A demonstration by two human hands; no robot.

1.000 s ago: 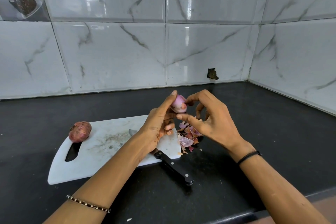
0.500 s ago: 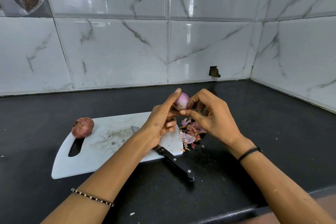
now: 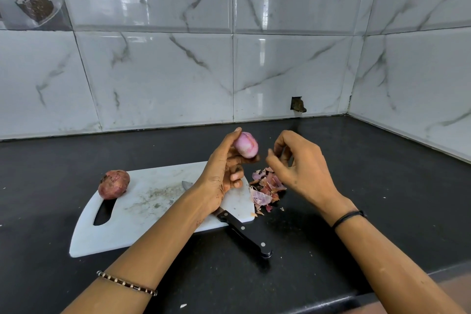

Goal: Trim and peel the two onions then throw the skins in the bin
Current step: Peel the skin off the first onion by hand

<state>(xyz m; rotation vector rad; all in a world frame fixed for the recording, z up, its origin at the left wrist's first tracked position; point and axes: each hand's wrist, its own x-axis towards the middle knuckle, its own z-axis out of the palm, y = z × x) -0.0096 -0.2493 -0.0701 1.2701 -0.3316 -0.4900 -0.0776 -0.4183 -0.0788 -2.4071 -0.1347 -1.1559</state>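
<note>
Left hand (image 3: 219,176) gripping peeled onion (image 3: 246,145) in fingertips above cutting board (image 3: 153,211), right hand (image 3: 300,163) just beside, fingers loosely curled, nothing visibly held, skins (image 3: 265,188) heaped beside board, unpeeled onion (image 3: 114,184) on board.

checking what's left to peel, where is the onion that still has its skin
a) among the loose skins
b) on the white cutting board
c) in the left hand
b: the unpeeled onion rests on the cutting board near its handle slot, while the left hand holds the peeled onion.
</note>
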